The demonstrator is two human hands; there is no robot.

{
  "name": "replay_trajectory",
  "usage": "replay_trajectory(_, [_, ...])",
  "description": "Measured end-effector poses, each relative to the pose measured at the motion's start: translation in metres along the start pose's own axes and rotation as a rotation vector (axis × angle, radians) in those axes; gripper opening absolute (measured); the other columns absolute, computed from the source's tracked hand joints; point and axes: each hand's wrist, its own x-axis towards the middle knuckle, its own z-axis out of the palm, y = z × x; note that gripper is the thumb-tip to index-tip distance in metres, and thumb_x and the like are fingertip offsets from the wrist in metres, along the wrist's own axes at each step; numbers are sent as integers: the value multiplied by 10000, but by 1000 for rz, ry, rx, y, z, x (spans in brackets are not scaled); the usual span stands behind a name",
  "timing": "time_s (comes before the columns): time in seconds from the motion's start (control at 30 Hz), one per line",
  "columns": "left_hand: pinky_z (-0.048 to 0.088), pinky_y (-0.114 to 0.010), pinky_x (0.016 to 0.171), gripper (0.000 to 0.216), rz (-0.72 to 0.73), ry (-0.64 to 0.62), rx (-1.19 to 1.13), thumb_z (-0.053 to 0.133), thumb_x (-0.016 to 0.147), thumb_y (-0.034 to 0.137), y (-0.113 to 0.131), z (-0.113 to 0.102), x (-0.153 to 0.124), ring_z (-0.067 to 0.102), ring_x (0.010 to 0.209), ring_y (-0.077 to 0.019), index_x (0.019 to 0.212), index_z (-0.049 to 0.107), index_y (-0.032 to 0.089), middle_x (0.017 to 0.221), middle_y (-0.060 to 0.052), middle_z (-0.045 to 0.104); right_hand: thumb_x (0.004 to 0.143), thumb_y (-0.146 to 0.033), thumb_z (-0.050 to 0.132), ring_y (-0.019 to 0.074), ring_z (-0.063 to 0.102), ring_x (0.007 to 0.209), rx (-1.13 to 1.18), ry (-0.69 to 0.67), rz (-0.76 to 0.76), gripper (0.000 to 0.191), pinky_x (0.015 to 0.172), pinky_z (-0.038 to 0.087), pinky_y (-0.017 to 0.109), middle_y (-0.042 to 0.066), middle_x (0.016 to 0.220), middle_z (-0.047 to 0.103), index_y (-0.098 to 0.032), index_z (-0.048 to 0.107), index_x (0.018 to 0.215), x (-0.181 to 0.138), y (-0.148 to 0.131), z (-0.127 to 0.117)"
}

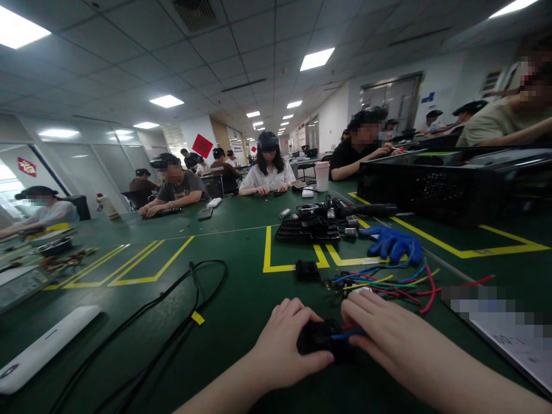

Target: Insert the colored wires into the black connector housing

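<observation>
1. Head view, and here is the left hand (291,345), thumb and fingers spread around a dark component (319,334), grasping it from its left side.
2. In comes the right hand (383,333) opposite, thumb and fingers curled in, pinching a blue wire (345,334) and a red wire (346,327) close to the component.
3. And the component itself: small, black, blocky, its outline partly lost in shadow and behind the fingers, low over the green tabletop (241,313); whether it touches down, I cannot tell.
4. Just beyond, loose coloured wires (383,282) fan out in red, blue, green and yellow, near a black block (307,270) and a blue glove (393,244).
</observation>
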Motion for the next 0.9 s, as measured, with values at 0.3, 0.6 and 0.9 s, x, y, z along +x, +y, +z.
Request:
replay_trajectory(0.3, [361, -360, 887, 376, -16, -17, -29, 730, 751, 378, 1, -3, -1, 458, 973, -228, 1065, 561, 258, 1021, -6, 500, 786, -69, 565, 190, 644, 629, -86, 40, -154, 154, 503, 439, 269, 11, 760, 676, -214, 544, 834, -4, 11, -8])
replay_trajectory(0.6, [370, -360, 881, 379, -14, -23, -25, 729, 748, 374, 0, -2, 0, 456, 971, -229, 1066, 560, 255, 1025, -10, 505, 692, -4, 574, 178, 650, 584, -125, 80, -167, 243, 472, 389, 254, -4, 746, 692, -212, 549, 817, -3, 8, -12])
replay_trajectory(0.9, [344, -384, 926, 383, -18, -28, -15, 729, 745, 377, 1, -2, 1, 458, 984, -235, 1066, 561, 251, 1027, -15, 503, 650, 1, 617, 181, 627, 516, -170, 114, -150, 245, 449, 358, 267, -18, 649, 673, -211, 540, 748, -3, 5, -10])
